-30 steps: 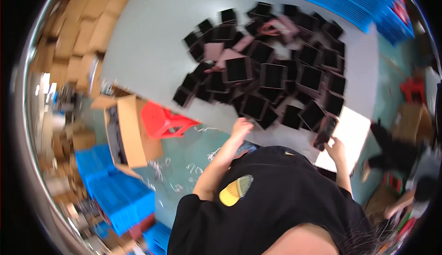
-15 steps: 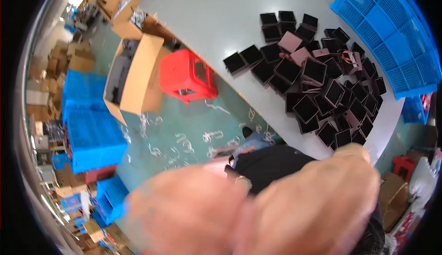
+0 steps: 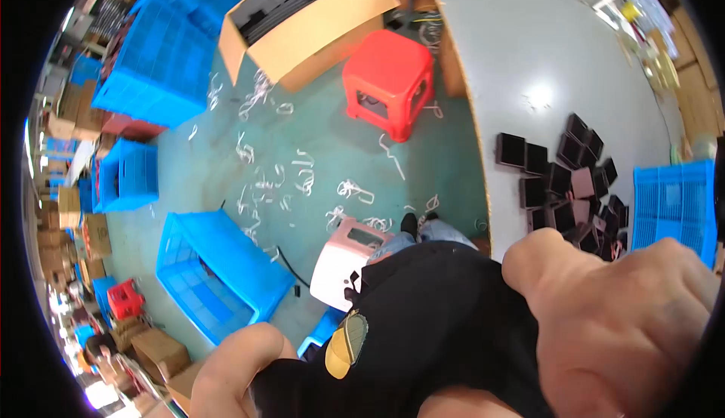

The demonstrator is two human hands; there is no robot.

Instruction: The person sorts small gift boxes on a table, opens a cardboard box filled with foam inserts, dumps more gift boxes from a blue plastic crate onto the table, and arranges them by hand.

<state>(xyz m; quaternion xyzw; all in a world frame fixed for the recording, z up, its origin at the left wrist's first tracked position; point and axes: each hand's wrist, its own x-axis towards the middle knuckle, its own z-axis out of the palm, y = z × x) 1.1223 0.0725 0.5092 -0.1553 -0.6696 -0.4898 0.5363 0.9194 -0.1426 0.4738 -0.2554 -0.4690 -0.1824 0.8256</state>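
Note:
Close to the camera, at the right, is my right hand (image 3: pixel 634 305), large and partly cut off. Its fingers look curled in, and whatever they may hold is hidden. Behind it on the grey table (image 3: pixel 521 55) lies a pile of flat black square boxes or cases (image 3: pixel 559 180), with a few pink ones (image 3: pixel 582 183) among them. My right hand covers part of this pile from view. Of my left side only a bent bare arm (image 3: pixel 242 357) shows at the lower left; the hand itself is out of sight. Yellow-lensed glasses (image 3: pixel 346 345) hang on my black shirt.
A red stool (image 3: pixel 389 74) and an open carton (image 3: pixel 325 40) of dark pieces stand by the table. A pink-white stool (image 3: pixel 332 267) is beside my legs. Blue crates (image 3: pixel 226 259) stand at left, another blue crate (image 3: pixel 672 206) at right. White strips (image 3: pixel 355 189) litter the floor.
The view has swung toward the right and down, so the pile now sits farther right. The hands or arms that blurred across the bottom have parted to the two sides.

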